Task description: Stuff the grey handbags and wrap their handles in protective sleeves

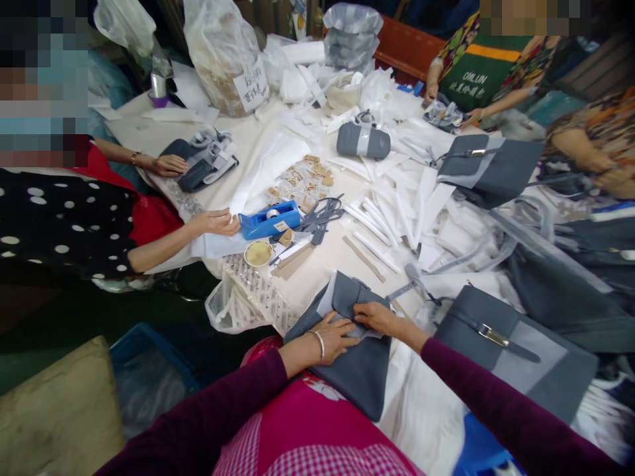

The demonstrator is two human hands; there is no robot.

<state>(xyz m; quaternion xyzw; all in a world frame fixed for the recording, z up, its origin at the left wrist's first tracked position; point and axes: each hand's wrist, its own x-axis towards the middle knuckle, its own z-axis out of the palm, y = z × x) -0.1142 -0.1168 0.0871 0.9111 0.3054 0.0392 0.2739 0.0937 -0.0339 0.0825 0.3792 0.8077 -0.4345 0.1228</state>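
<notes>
A dark grey handbag (pixel 354 377) lies tilted at the table edge in front of me, partly over my lap. My left hand (pixel 333 337) rests flat on its front, fingers stretched over a pale wrapping sheet (pixel 325 301). Close beside it, my right hand (pixel 374 318) has its fingers curled in a pinch at the flap (pixel 347 294) of the bag. What lies right under those fingertips is hidden. To the right lies another grey bag (pixel 461 337) with a strap and a gold buckle (pixel 493 335), partly covered by a pale sheet.
Beyond the handbag are a blue tape dispenser (pixel 270 220), a round tin (pixel 258 253), grey straps (pixel 322 218) and a heap of small tags (pixel 302 182). White paper rolls (pixel 377 221) cover the middle. Co-workers handle grey bags around the table; a blue bin (pixel 149 370) stands lower left.
</notes>
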